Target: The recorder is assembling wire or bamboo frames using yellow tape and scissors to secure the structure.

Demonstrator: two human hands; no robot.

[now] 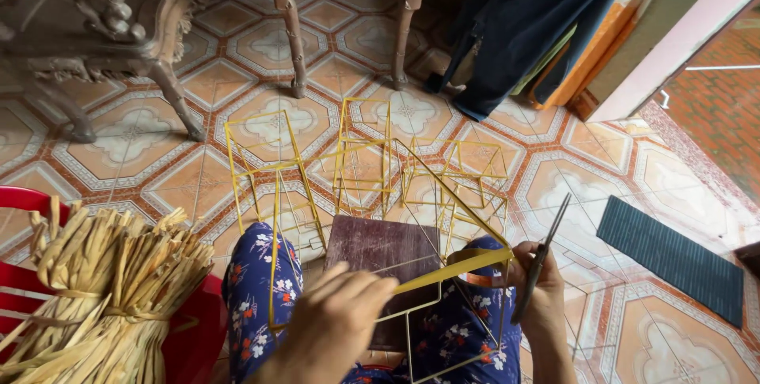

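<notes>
At the far left a tied bundle of pale dried straw strips (pixel 103 289) rests on a red plastic chair (pixel 24 202), well apart from the work. On the lap, over floral blue trousers (pixel 253 273), lies a dark purple-brown flat board (pixel 380 245) with a thin metal wire frame (pixel 431 194) standing over it. The left hand (pixel 332 325) pinches closed on one end of a flat yellow strip (pixel 455 268); its long axis runs from lower left up to the right, toward the right hand (pixel 538 289), which grips grey metal scissors (pixel 542 261) pointing up and slightly right. The strip could slip or twist slack if the pinch loosens, and the scissor tips near the wire could snag. Behind stand yellow-wrapped wire frames (pixel 269 162) on the patterned tile floor (pixel 602 170).
</notes>
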